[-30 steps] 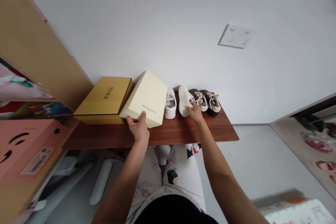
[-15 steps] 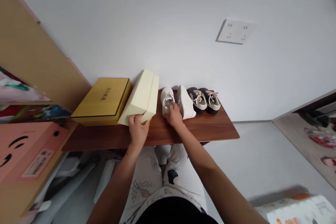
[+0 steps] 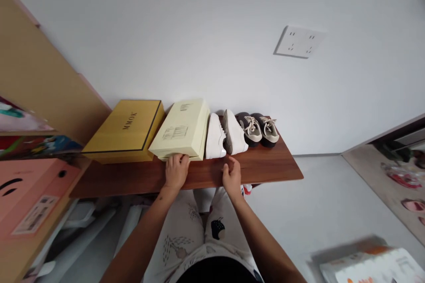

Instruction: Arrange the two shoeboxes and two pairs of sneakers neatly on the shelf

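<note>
The front edge of a cream shoebox (image 3: 179, 129) is in my left hand (image 3: 177, 171), with the fingers curled at the lid's lower rim. The lid sits slightly raised at that edge, and printed drawings show on its top. My right hand (image 3: 231, 176) hovers over the front of the brown wooden bench (image 3: 265, 170), fingers apart and holding nothing. Just beyond it are two white shoes, a left one (image 3: 215, 139) and a right one (image 3: 235, 136), both tipped on their sides. The left shoe lies close against the box.
A yellow MMOK box (image 3: 124, 130) stands left of the cream one. Dark shoes with beige laces (image 3: 260, 129) sit at the right. A pink box (image 3: 29, 194) is on the shelf at left. A wall socket (image 3: 299, 42) is above; a white package (image 3: 375, 265) lies lower right.
The cream box has gone from tilted to lying flat, printed top up. The left white shoe has turned from upright onto its side. My right hand has let go of it and drawn back.
</note>
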The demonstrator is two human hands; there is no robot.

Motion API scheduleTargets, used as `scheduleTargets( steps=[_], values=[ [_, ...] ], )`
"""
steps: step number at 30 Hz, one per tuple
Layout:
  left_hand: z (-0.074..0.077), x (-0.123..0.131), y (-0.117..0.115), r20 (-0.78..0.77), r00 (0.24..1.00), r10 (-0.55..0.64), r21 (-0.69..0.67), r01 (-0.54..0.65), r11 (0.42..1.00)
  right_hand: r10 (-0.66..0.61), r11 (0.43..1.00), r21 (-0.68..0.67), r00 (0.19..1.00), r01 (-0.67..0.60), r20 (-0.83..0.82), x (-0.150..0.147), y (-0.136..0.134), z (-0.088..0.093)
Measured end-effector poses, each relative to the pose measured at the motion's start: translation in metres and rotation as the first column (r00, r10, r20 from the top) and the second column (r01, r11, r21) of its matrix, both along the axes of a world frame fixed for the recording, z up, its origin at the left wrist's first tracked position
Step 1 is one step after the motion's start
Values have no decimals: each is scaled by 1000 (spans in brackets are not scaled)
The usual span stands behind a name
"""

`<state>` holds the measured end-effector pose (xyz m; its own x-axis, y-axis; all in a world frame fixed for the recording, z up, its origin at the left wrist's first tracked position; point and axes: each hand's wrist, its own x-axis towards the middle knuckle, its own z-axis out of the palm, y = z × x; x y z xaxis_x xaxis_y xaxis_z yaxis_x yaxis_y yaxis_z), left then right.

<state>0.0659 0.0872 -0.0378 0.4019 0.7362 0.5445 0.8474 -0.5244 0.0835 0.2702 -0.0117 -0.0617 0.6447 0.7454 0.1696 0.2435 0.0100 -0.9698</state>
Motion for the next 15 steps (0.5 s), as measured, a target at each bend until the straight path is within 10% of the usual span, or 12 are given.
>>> scheduleTargets(
  steps=[5,10,15],
  values=[
    [4,2,-7,-108,992,-65,-91,56,994,-142,989,46,983,138,112,44,-29,0],
    [16,9,-21,-149,983,-108,-136,88,987,-358,925,70,794,373,491,138,-6,41],
    [16,8,-1,-92,986,-137,-145,123,982,121,900,-347,611,266,782,205,28,77]
  ],
)
